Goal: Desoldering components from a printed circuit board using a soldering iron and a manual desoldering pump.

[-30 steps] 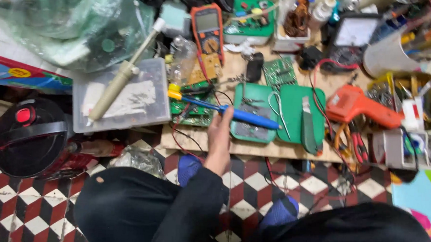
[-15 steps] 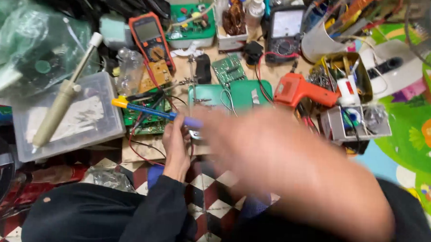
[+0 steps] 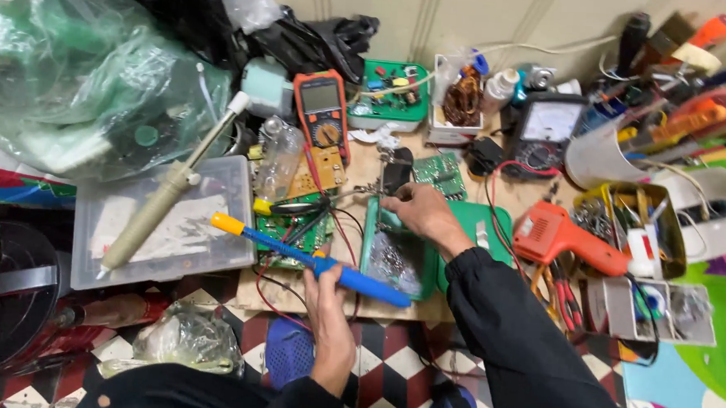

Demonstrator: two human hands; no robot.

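Blue plastic forms the handle of the soldering iron, which the left hand grips with fingers closed round its middle, at the front edge of the worktop. The iron lies slantwise, its yellow end pointing up and left over the clear plastic box; which end carries the tip I cannot tell. The right hand reaches in from the right, fingers curled and pinched at the upper rim of the green tray, seemingly on a thin wire or small part, though what it has hold of is too small to tell. Just left of the tray sits a green circuit board crossed by red and black leads. Further back stand an orange multimeter and an analogue meter; an orange soldering gun lies towards the right edge.

The risk, as I judge it, is crowding: if hot, the iron could scorch the plastic box or the loose leads beneath it, and either sleeve could snag a wire and drag the board.
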